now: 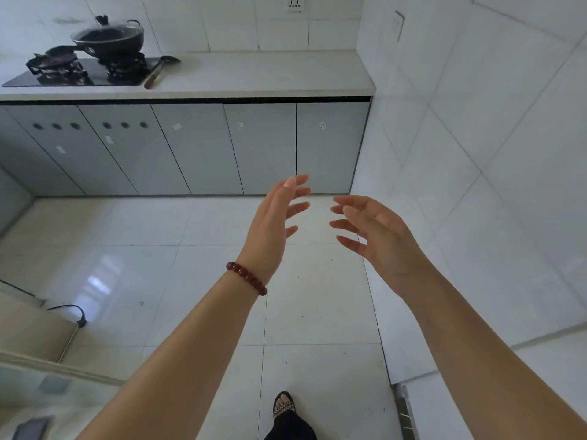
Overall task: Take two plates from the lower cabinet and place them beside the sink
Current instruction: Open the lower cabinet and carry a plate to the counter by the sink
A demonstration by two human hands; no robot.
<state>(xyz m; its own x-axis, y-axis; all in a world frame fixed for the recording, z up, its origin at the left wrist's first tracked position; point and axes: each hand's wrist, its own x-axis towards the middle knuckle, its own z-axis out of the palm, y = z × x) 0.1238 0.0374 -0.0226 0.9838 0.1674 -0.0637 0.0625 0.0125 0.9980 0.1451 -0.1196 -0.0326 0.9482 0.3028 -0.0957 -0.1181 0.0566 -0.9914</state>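
Note:
A row of grey lower cabinet doors (260, 147) runs under the white counter (254, 74) ahead; every door is closed. No plates and no sink are in view. My left hand (273, 223), with a dark red bead bracelet at the wrist, is raised in front of me, fingers spread and empty. My right hand (378, 236) is level with it, palm facing the left one, fingers apart, holding nothing. Both hands hover above the floor, well short of the cabinets.
A black wok (108, 36) with a lid sits on the gas hob (79, 71) at the counter's left, a ladle (160, 71) beside it. A tiled wall (476, 154) closes the right side. A cable with a plug (79, 315) lies on the floor at left. My sandalled foot (284, 404) shows below.

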